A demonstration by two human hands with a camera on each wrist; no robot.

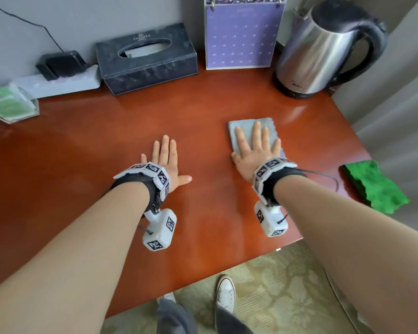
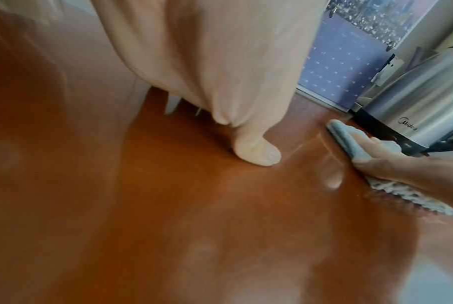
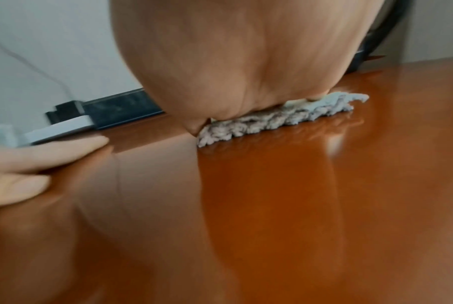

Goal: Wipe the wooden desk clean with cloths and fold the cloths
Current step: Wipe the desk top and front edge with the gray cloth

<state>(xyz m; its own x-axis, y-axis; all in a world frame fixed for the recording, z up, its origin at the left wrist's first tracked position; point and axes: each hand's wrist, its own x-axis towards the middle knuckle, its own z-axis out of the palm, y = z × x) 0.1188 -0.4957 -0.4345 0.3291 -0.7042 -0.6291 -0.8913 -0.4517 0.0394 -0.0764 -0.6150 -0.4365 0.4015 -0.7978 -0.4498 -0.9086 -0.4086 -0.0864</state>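
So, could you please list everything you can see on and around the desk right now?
wooden desk: one, reddish brown, fills the view
blue cloth: one, pale blue, right of centre, flat under the right hand
green cloth: one, bright green, folded, at the desk's right edge
kettle: one, steel with black handle, back right corner
calendar: one, purple, upright at the back, left of the kettle
tissue box: one, dark blue, back centre
power strip: one, white, back left, black plug in it
clear holder: one, with green packets, far left
carpet: patterned beige, below the desk
shoe: one, white, on the carpet
left hand: flat on bare desk
right hand: flat, pressing the blue cloth
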